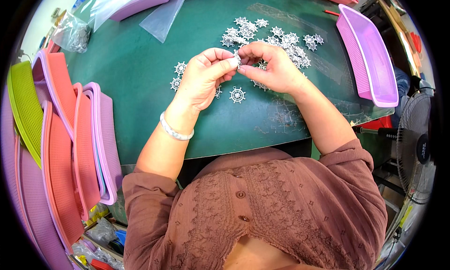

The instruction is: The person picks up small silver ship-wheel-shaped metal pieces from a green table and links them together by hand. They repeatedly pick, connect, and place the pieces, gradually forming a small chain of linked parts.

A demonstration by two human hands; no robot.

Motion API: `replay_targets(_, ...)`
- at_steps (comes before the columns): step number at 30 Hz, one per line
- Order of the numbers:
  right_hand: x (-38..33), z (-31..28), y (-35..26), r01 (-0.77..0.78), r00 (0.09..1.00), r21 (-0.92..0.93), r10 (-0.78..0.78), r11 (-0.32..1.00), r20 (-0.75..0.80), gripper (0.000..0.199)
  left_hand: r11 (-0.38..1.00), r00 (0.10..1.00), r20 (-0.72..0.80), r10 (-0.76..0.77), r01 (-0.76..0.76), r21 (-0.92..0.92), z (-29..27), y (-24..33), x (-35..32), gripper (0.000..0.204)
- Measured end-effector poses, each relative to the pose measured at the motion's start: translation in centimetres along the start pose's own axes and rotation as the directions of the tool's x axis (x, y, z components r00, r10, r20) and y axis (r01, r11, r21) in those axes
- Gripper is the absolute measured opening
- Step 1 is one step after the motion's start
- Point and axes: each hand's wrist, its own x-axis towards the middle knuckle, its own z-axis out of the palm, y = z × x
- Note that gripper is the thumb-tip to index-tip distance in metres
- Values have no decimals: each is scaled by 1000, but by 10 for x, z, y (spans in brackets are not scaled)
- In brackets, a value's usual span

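Observation:
A silver ship's-wheel charm (237,59) is held up nearly edge-on above the table. My left hand (202,78) is closed in a pinch on its left side. My right hand (275,66) is closed with thumb and forefinger at its other edge. Just below, a single ship's-wheel charm (237,95) lies flat. Beyond and beside my right hand spreads a loose pile of the same charms (291,38), partly hidden by that hand. A few more charms (176,84) lie left of my left hand, one partly covered by it.
The green tabletop (145,96) carries a purple basket (368,59) at the right and a clear plastic bag (164,17) at the back. A filled plastic bag (72,33) sits far left. Stacked coral baskets (63,171) stand at my left, a fan (415,146) at my right.

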Motion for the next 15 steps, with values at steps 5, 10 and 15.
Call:
replay_targets(5,-1,-1,-1,46,999,-52,-47,998,-28,27,998,999,38,-16,18,-61,-2,1,0,11)
replay_targets(10,1,-1,0,125,990,-105,-130,987,-50,28,999,997,71,32,-30,-39,-3,0,0,13)
replay_targets(15,1,-1,0,152,986,-115,-159,982,-55,27,997,994,83,73,-73,-5,-2,-1,0,13)
